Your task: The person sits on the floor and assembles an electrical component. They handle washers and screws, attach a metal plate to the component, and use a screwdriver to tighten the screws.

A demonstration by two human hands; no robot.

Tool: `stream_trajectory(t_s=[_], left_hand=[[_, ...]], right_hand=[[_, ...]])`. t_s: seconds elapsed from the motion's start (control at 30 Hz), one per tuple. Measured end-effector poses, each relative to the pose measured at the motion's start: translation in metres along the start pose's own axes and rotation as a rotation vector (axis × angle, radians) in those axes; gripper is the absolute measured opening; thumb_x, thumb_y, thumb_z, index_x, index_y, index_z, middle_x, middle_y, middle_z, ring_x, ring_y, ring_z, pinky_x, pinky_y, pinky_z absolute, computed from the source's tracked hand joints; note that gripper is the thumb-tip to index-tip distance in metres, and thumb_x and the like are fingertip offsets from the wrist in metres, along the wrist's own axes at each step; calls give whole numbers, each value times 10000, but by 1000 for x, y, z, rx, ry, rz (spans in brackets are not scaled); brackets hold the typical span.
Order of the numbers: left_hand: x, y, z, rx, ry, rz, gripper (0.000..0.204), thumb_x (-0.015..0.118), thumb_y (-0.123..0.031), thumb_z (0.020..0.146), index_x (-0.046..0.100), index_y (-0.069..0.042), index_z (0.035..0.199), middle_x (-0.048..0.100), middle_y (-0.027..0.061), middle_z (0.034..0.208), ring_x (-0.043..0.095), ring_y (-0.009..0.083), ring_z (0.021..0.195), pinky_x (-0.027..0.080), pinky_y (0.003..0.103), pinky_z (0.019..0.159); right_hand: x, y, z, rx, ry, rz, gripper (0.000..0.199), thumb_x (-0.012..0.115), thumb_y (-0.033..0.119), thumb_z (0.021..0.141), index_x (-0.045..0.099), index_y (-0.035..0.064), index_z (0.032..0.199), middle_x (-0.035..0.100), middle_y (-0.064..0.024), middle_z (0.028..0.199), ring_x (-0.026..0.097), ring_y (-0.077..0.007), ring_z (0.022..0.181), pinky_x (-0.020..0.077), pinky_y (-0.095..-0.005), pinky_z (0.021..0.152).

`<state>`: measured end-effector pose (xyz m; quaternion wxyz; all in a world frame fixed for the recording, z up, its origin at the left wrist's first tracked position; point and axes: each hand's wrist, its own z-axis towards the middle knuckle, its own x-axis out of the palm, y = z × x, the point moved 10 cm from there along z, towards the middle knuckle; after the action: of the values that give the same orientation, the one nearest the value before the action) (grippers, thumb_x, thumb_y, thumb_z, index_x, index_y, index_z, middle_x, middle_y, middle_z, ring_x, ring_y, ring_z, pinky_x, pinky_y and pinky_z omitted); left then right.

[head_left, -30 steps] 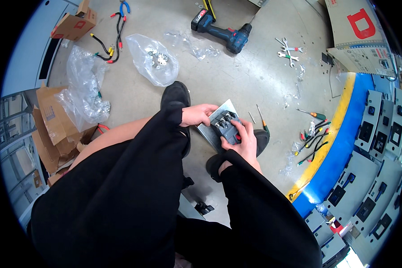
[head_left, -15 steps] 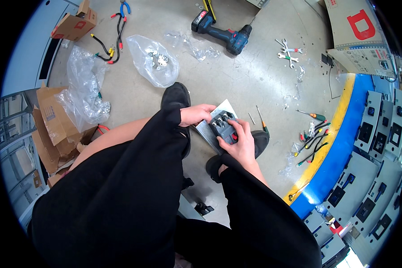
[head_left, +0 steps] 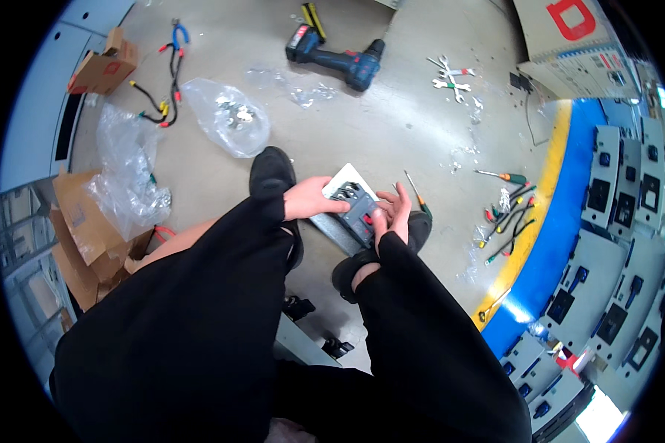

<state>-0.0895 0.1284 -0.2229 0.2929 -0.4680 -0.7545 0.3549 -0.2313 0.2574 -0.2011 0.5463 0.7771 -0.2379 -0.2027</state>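
A dark grey circuit breaker [head_left: 360,214] with a red part on its face lies on a pale metal plate [head_left: 330,235], above the floor between my shoes. My left hand [head_left: 308,201] is closed on the breaker and plate from the left, its thumb on the breaker near the terminal end. At the right side, my right hand [head_left: 395,214] has its thumb against the breaker's edge beside the red part. Some of its fingers stretch upward, while others bend along the far right edge. The undersides of both pieces are hidden.
A cordless drill [head_left: 340,63], a clear bag of small hardware [head_left: 233,118] and wrenches [head_left: 451,81] lie ahead. Screwdrivers [head_left: 504,176] and short black cables [head_left: 510,225] are at right. Opened cardboard [head_left: 89,221] and crumpled plastic [head_left: 129,162] sit left.
My right hand has shifted from across the breaker's top to its right edge, fingers lifting outward. The left hand has moved further over the breaker. The whole view has shifted slightly.
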Motion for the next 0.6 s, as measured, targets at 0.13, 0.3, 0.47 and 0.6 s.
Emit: stream_trajectory(t_s=[0.13,0.3,0.47,0.6], left_hand=[[-10,13,2,29,-80,58,562,825,-348,877,660,38,1251,757,121,1117,702,182,1018,535,329,930],[-8,26,7,-78,-39,-40,501,790,-214,913,621,50,1304,726,111,1181,668,166,1079,503,321,984],[-1,16,4,-105,9,-106,499,778,-166,928,593,47,1339,695,97,1229,636,158,1126,480,321,1019],[-1,16,2,-106,7,-118,489,773,-149,927,588,48,1334,688,94,1225,632,161,1125,476,322,1020]], right_hand=[[-36,-53,17,102,-153,-82,381,489,193,1083,520,8,1415,670,-129,1150,655,-196,1002,526,-345,920],[-68,-2,20,-52,-271,-560,228,580,115,995,677,45,1190,700,-130,1093,652,-272,1046,506,-388,945],[-74,24,33,-157,-120,-1211,233,684,194,895,729,101,1104,693,-88,1040,612,-292,1083,432,-457,996],[-54,11,47,-186,7,-1355,207,710,233,874,729,107,1036,702,-91,1030,635,-288,1062,444,-459,974]])
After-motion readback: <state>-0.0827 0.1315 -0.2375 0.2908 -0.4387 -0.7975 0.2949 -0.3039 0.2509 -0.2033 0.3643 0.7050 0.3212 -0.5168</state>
